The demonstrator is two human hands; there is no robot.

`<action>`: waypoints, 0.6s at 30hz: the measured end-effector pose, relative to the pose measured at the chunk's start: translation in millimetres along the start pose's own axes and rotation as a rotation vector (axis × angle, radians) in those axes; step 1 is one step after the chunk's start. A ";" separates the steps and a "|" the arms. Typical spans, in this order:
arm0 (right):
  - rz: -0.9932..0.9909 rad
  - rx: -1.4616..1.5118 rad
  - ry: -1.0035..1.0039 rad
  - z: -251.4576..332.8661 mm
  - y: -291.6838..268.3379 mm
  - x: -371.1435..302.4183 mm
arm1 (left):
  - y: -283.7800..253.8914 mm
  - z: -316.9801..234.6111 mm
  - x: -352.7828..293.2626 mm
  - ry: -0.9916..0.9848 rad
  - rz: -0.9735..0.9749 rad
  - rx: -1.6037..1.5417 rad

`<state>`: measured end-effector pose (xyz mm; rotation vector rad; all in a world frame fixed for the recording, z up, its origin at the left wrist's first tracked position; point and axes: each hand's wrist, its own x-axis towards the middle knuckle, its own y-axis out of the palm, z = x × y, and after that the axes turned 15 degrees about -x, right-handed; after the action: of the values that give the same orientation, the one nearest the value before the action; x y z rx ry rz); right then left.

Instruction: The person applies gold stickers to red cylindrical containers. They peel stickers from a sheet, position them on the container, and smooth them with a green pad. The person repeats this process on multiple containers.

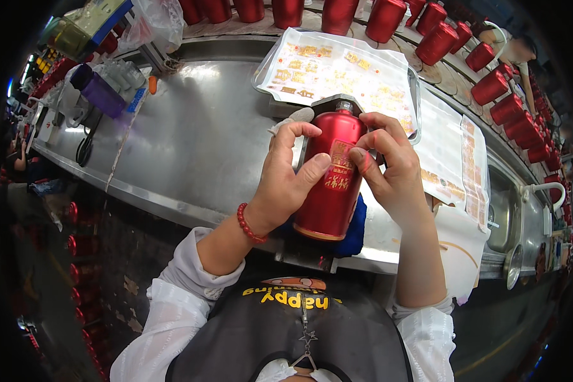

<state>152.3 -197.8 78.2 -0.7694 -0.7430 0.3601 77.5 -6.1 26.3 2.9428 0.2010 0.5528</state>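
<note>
Apron (248, 340) faces red bottle (325, 204) between left hand (281, 178) and right hand (396, 167).

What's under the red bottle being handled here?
A blue object shows past the lower right side of the red bottle; the bottle covers the rest, hiding its full shape.

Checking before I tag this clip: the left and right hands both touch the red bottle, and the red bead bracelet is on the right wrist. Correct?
One slip: the red bead bracelet is on the left wrist, not the right, as the head view shows. The left hand and right hand do both touch the red bottle.
</note>
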 end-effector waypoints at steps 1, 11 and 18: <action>0.004 0.021 0.008 0.0 0.6 1.1 | 4.8 2.7 -2.2 -0.016 -0.034 -0.014; 0.016 -0.089 -0.038 -1.3 -2.4 1.2 | 12.1 2.0 -2.1 -0.024 -0.036 0.022; -0.011 -0.068 -0.048 -1.3 -0.7 2.2 | 10.5 -0.2 -4.9 -0.046 -0.028 0.001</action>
<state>154.8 -197.7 79.1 -0.8232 -0.8080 0.3460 74.0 -17.1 26.4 2.9453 0.2364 0.4813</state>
